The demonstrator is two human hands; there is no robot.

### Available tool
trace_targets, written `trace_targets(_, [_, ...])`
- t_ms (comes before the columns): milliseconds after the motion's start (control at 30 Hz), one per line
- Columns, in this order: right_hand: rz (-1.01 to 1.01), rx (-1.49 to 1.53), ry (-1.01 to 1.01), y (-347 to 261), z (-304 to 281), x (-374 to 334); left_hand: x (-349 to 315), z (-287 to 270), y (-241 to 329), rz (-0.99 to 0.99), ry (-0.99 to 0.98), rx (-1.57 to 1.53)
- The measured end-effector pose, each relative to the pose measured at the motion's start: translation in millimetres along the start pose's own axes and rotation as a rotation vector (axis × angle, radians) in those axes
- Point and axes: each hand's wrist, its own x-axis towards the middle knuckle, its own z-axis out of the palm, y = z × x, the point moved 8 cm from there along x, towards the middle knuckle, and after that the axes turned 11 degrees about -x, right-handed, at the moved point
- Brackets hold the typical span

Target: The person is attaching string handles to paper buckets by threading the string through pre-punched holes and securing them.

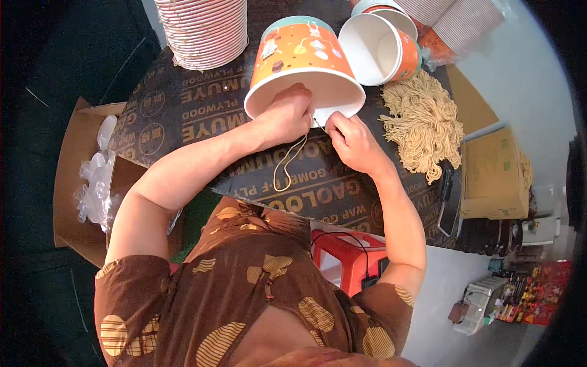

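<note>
Both forearms come in bent at the elbow. Left hand (pixel 286 116) is curled over the rim of an orange paper bucket (pixel 302 52), pinching a looped tan string (pixel 287 165). Right hand (pixel 351 139) pinches the same string at the rim. Bucket lies on its side on the dark plywood board (pixel 183 116), white mouth facing the person, base pointing away. String bundle (pixel 422 122) sits to the right.
</note>
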Motion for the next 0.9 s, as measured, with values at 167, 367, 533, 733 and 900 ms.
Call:
trace_targets(167, [-0.053, -0.076, 0.07, -2, 0, -1, 1, -3, -10, -0.139, -0.084, -0.046])
trace_targets(367, [-0.005, -0.027, 0.074, 3, 1, 1, 3, 9, -20, -0.275, -0.207, -0.726])
trace_targets(533, [-0.008, -0.019, 0.079, 3, 0, 3, 3, 13, -21, -0.345, -0.205, -0.692])
trace_targets(733, [0.052, 0.044, 0.093, 10, 3, 2, 3, 10, -5, -0.174, -0.215, -0.406])
trace_targets(900, [0.139, 0.082, 0.106, 12, 3, 1, 2, 17, -5, -0.057, -0.202, -0.28])
